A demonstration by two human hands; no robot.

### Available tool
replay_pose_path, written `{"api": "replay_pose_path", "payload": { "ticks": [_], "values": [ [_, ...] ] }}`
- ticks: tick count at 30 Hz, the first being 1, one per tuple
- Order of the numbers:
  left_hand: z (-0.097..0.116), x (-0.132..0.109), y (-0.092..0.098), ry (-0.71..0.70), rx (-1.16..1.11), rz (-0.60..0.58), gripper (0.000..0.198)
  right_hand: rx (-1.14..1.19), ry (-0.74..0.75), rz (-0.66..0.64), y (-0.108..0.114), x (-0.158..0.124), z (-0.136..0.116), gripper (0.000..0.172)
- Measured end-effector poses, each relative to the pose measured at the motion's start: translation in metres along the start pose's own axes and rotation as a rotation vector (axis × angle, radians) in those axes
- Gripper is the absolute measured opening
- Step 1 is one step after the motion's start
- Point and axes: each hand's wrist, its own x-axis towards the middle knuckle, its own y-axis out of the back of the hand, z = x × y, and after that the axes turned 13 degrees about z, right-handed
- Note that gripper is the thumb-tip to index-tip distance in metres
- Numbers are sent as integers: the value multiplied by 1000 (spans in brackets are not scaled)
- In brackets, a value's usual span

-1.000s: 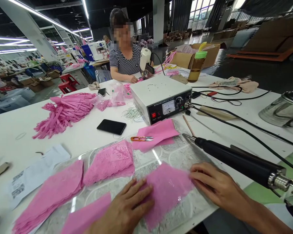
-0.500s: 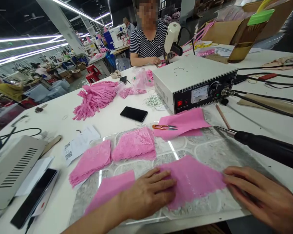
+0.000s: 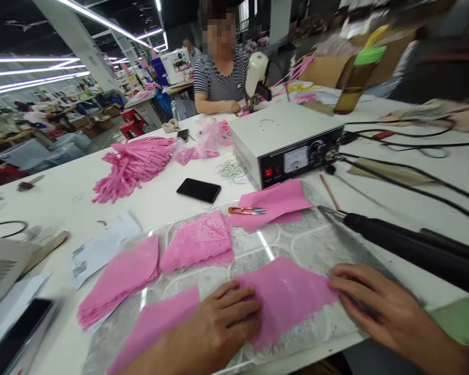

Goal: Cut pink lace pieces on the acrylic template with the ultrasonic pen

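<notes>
A pink lace piece [image 3: 287, 299] lies flat on a patterned glass plate [image 3: 297, 245] at the table's near edge. My left hand [image 3: 219, 328] rests palm down on its left part, fingers spread. At its right edge lies my right hand [image 3: 379, 307], fingers stretched flat and touching the lace. Neither hand grips anything. A black handheld tool [image 3: 410, 247] lies just beyond my right hand, its tip pointing left.
Stacks of pink fabric [image 3: 119, 278] and lace [image 3: 199, 242] lie on the plate, with orange snips [image 3: 245, 211] on another pink stack. Behind are a black phone [image 3: 198, 189], a white control box [image 3: 285, 143], cables, a pile of pink strips [image 3: 131, 164], and a seated person across the table.
The view has shifted slightly to the right and blurred at the upper right. Both hands stay flat on the pink lace in much the same place.
</notes>
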Motion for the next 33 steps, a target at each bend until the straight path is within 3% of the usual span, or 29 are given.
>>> {"api": "replay_pose_path", "payload": {
  "ticks": [5, 10, 22, 33],
  "values": [
    [-10, 24, -11, -134, 61, 27, 27, -16, -41, -18, 3, 13, -10, 23],
    [-18, 49, -29, -223, 82, -54, 35, -21, -87, -8, 6, 16, -15, 22],
    [-24, 33, -42, -265, 146, 21, 30, -5, -119, -30, 3, 12, -12, 20],
    [-18, 68, -44, -245, 63, -18, 39, -2, -125, -44, 6, 14, -15, 19]
  ]
}}
